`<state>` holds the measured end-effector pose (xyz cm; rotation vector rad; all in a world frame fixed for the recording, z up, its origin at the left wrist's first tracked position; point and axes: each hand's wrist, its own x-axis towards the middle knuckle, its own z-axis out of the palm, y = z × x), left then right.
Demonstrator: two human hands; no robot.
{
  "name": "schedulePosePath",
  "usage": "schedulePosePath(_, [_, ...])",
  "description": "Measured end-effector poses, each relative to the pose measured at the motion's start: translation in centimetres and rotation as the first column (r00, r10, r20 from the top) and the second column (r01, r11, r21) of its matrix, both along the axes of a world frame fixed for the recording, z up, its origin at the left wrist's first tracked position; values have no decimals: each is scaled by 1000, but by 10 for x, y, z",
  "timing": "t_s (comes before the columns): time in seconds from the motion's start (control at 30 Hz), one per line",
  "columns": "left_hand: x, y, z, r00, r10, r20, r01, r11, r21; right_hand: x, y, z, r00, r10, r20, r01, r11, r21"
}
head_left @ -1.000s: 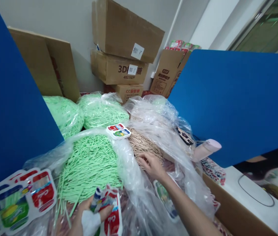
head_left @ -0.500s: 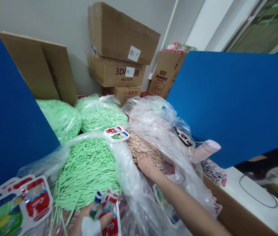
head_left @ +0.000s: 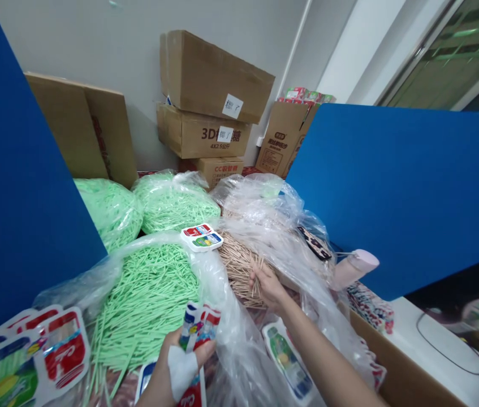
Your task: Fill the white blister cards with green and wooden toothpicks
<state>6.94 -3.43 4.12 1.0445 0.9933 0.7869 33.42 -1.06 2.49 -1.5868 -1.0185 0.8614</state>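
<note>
My left hand (head_left: 184, 362), with a white wrap near the thumb, grips a small printed packet (head_left: 199, 326) in blue and red. Green sticks (head_left: 150, 299) fill an open plastic bag just left of it. My right hand (head_left: 267, 284) pinches a few thin brown sticks (head_left: 257, 268) above the pile of brown sticks (head_left: 239, 260) in another open bag. A red and green printed pouch (head_left: 202, 237) lies between the two bags. Below my right forearm is a pouch with a green bottle print (head_left: 285, 359).
Printed pouches (head_left: 31, 356) are stacked at the lower left. Blue panels (head_left: 400, 198) stand on both sides. Stacked cardboard boxes (head_left: 214, 79) are at the back. A pink cylinder (head_left: 355, 268) and a patterned phone-like object (head_left: 314, 243) rest on the right bag.
My right hand has lifted from the brown pile and now has several sticks between its fingers. My left hand has risen slightly with the packet. The camera view has tilted up a little.
</note>
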Motion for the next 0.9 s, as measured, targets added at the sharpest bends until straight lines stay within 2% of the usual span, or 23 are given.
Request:
schedulePosePath(0.17, [15,2,-6,997,8,76,-11,999,38,-11,-2,17,941,-50,-334,84,993,88])
schedulePosePath(0.33, [21,5,1,995,-21,93,17,999,51,-22,-8,37,876,-42,-480,91,993,78])
schedulePosePath(0.43, [22,7,3,997,-42,64,36,994,100,-38,-13,58,837,-36,-545,118,986,117])
schedulePosePath(0.53, [24,7,3,995,-54,88,40,988,152,-63,-19,87,783,33,-621,179,945,276])
schedulePosePath(0.63, [24,6,1,996,-41,74,23,971,238,-89,-25,109,786,113,-607,170,906,388])
schedulePosePath(0.7, [23,6,1,1000,-8,24,0,950,311,-103,-27,113,822,138,-553,149,884,442])
schedulePosePath(0.8, [20,8,1,998,34,-57,-8,915,403,-117,-28,108,907,111,-406,121,855,504])
schedulePosePath(0.9, [18,9,3,991,63,-119,-2,890,455,-125,-29,99,974,57,-217,64,857,512])
